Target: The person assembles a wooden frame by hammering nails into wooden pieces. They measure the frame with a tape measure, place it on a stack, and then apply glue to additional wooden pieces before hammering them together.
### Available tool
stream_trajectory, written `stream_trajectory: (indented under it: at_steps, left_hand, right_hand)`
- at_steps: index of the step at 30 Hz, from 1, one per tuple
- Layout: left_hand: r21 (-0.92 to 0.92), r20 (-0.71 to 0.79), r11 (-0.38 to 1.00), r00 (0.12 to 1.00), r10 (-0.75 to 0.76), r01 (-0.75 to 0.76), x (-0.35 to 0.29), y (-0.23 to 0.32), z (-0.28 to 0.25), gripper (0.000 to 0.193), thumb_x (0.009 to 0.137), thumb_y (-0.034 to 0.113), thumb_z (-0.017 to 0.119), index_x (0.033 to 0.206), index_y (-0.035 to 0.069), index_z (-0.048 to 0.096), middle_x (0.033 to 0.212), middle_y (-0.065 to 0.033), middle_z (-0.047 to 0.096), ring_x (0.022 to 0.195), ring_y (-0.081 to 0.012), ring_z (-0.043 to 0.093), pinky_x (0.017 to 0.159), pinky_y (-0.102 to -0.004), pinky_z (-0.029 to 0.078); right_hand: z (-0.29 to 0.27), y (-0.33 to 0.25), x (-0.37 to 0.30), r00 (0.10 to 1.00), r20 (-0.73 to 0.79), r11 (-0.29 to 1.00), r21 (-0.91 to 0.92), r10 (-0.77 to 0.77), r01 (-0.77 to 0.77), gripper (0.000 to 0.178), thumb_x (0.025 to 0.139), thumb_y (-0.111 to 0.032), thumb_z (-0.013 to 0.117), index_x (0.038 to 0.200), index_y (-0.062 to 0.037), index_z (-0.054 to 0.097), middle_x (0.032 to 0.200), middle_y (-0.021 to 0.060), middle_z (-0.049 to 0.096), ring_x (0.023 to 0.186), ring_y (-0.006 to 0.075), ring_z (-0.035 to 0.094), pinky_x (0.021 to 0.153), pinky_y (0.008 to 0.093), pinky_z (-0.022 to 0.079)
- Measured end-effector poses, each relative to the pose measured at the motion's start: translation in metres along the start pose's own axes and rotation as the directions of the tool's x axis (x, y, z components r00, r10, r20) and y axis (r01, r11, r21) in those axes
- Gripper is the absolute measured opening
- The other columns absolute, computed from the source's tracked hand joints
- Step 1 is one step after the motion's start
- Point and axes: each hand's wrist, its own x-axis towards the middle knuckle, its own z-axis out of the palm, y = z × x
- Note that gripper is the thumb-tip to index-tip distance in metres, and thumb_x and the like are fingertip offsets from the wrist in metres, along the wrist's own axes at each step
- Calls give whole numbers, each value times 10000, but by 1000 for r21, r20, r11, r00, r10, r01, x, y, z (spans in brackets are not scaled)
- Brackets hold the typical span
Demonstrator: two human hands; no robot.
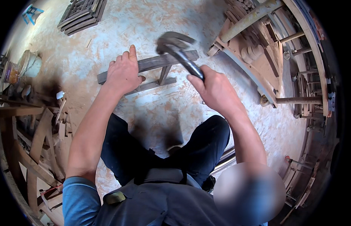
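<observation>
A dark wooden frame piece (153, 63) stands on the floor in front of my knees, its upper rail joined to a lower rail (154, 85) by a short crosspiece (165, 74). My left hand (123, 74) grips the upper rail toward its left end, index finger stretched out and thumb on the near side. In my right hand (217, 87) is a claw hammer (186, 60), held by its dark, shiny handle. The hammer's head is smeared by motion and appears over the rail's right part; its exact height above the wood cannot be told.
Dark wooden frames (82, 15) lie stacked at the far left, near a blue stool (32, 14). A pale bucket (31, 63) stands at left, above wooden furniture parts (36, 150). A wooden rack (254, 75) holding offcuts occupies the right. Wood chips dot the floor.
</observation>
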Motion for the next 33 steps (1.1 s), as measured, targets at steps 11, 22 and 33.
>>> stream_trajectory:
  at_steps: [11, 22, 33]
  left_hand:
    - [-22, -109, 999, 994, 24, -26, -13, -47, 8, 1028, 724, 295, 792, 1496, -39, 201, 1356, -217, 477, 1262, -345, 477, 1039, -448, 408]
    - [10, 11, 997, 997, -83, 83, -16, -38, -3, 1062, 713, 293, 814, 1495, -50, 184, 1369, -235, 463, 1271, -366, 468, 1054, -443, 408]
    - [54, 2, 997, 998, -56, 56, -9, -38, -4, 1056, 737, 294, 800, 1503, -49, 158, 1355, -249, 465, 1252, -372, 484, 1042, -436, 418]
  right_hand:
    - [7, 3, 4, 1000, -10, 999, 30, 15, -14, 432, 938, -395, 594, 897, 35, 599, 745, 273, 635, 753, 448, 636, 712, 506, 499]
    - [35, -44, 19, 977, 158, 989, -15, -144, 149, 395, 944, -335, 577, 973, 59, 598, 831, 301, 657, 825, 451, 652, 743, 496, 523]
    - [2, 20, 4, 994, 26, 994, -1, 106, -106, 420, 945, -388, 592, 925, 32, 598, 771, 269, 644, 770, 458, 632, 705, 500, 495]
